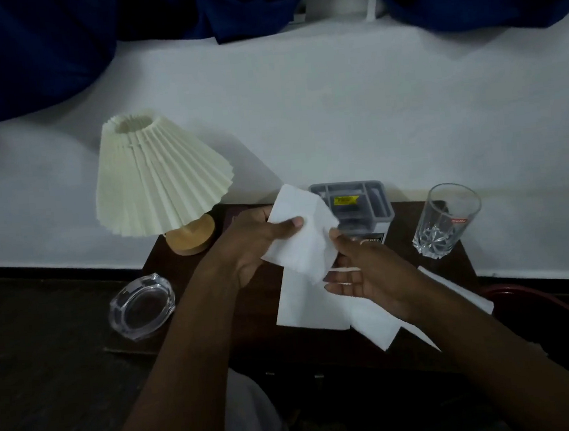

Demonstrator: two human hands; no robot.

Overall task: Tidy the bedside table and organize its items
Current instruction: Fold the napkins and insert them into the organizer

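Note:
A white tissue point(304, 237) is held up over the dark wooden bedside table point(251, 324). My left hand point(254, 242) grips its left side, thumb pressed on top. My right hand point(367, 270) touches the tissue's right edge with thumb and forefinger, the other fingers spread. More white tissue sheets point(309, 304) lie flat on the table below my hands, one sheet point(454, 286) running under my right forearm. A grey compartment organizer point(378, 203) stands at the table's back, just behind the tissue.
A pleated cream lamp point(155, 175) on a wooden base stands at the table's back left. A glass ashtray point(142, 306) sits at the left edge. A clear tumbler point(445, 222) stands at the back right. A white bed point(335, 107) with blue cloth point(21, 49) lies beyond.

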